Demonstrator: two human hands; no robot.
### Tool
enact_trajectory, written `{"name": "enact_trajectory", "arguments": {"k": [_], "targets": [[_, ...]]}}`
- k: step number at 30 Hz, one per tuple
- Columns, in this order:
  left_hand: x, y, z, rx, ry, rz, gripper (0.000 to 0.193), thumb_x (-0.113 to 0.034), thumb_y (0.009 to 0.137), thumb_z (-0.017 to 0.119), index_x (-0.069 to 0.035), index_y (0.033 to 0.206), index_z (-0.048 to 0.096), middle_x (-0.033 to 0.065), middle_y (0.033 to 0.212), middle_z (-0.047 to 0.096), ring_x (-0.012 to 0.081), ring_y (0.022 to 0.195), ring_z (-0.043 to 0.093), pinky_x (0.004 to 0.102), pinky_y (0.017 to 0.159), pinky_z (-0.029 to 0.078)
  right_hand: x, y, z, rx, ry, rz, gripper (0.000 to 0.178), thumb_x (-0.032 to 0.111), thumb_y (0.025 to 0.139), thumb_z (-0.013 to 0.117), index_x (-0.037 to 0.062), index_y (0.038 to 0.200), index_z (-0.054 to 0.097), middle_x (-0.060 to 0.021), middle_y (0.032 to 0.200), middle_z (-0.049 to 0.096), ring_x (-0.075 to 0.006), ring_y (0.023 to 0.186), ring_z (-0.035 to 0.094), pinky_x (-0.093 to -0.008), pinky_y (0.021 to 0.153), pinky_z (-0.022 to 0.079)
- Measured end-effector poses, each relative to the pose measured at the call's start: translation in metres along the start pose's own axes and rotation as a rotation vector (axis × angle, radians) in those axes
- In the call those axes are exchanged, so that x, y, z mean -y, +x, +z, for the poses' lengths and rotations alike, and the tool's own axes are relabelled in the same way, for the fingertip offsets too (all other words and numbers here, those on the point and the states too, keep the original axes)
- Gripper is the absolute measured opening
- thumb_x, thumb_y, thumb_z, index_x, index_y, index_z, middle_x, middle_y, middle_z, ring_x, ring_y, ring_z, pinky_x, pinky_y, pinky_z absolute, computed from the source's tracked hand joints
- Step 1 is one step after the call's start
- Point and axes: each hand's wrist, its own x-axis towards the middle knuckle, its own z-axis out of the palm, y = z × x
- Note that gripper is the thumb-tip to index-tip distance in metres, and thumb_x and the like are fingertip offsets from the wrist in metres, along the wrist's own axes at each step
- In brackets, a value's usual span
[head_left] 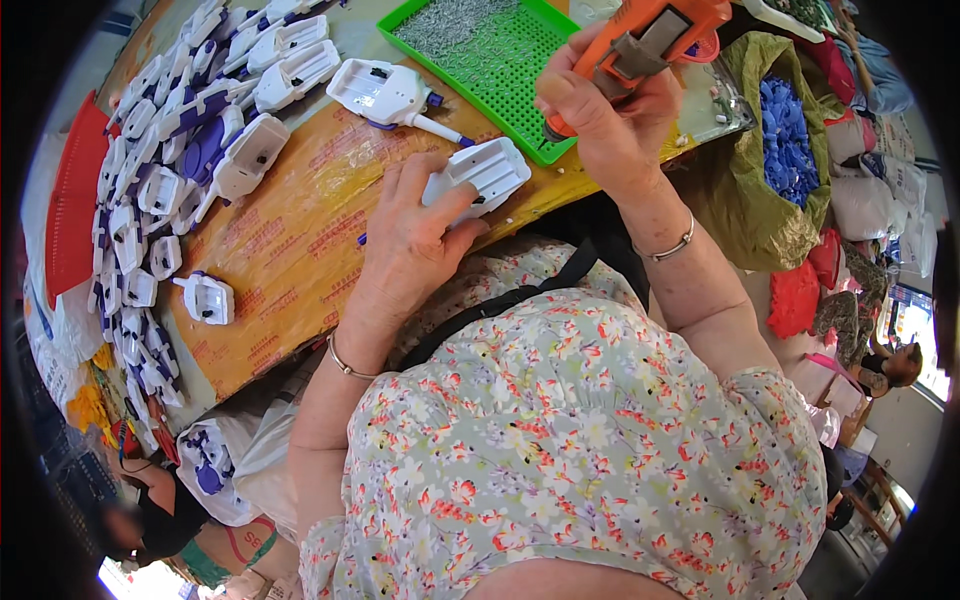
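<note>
My left hand point(415, 225) is closed on a white plastic housing point(497, 172) with an open, ribbed hollow, resting near the table's front edge. The fingers curl over its left end and hide part of it. My right hand point(625, 135) grips an orange cordless screwdriver point(640, 45), its dark tip pointing down at the near corner of a green perforated tray point(540, 65). Many small silver screws point(440, 25) lie in that tray. Just beyond my left hand sits another white housing point(380, 93) with a stem and purple ends.
A large heap of white and purple housings point(215, 135) covers the table's left side, with one loose piece point(208, 298) nearer. A red basket point(75, 200) stands behind the heap. At right, an olive sack point(740, 215) holds blue parts point(788, 140). Other people are in the background.
</note>
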Motion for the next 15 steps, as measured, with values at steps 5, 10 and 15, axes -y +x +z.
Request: {"name": "enact_trajectory", "arguments": {"k": [5, 10, 15], "targets": [[0.0, 0.002, 0.001, -0.021, -0.006, 0.032, 0.034, -0.009, 0.064, 0.082, -0.009, 0.095, 0.067, 0.0151, 0.11, 0.057, 0.0368, 0.1, 0.056, 0.045, 0.081, 0.05, -0.03, 0.017, -0.003, 0.068, 0.257, -0.271, 0.03, 0.001, 0.083, 0.073, 0.0002, 0.107, 0.055, -0.0049, 0.081, 0.062, -0.0092, 0.068, 0.058, -0.0234, 0.061, 0.047], [-0.001, -0.001, -0.001, -0.028, -0.001, 0.007, 0.035, -0.009, 0.065, 0.082, -0.009, 0.097, 0.068, 0.0132, 0.109, 0.057, 0.0354, 0.098, 0.056, 0.0443, 0.08, 0.05, 0.053, 0.011, 0.015, -0.103, 0.102, 0.341, 0.037, 0.0, 0.081, 0.075, 0.0004, 0.111, 0.052, -0.0032, 0.083, 0.059, -0.0076, 0.069, 0.054, -0.022, 0.064, 0.045], [0.001, 0.0, 0.0, 0.007, -0.001, -0.005, 0.035, -0.01, 0.066, 0.082, -0.01, 0.098, 0.068, 0.0129, 0.109, 0.057, 0.0352, 0.099, 0.056, 0.0442, 0.081, 0.05, 0.041, 0.002, 0.043, -0.11, 0.212, 0.239, 0.042, 0.005, 0.082, 0.079, 0.0004, 0.113, 0.052, -0.0052, 0.096, 0.059, -0.0091, 0.08, 0.057, -0.0238, 0.07, 0.047]]}}
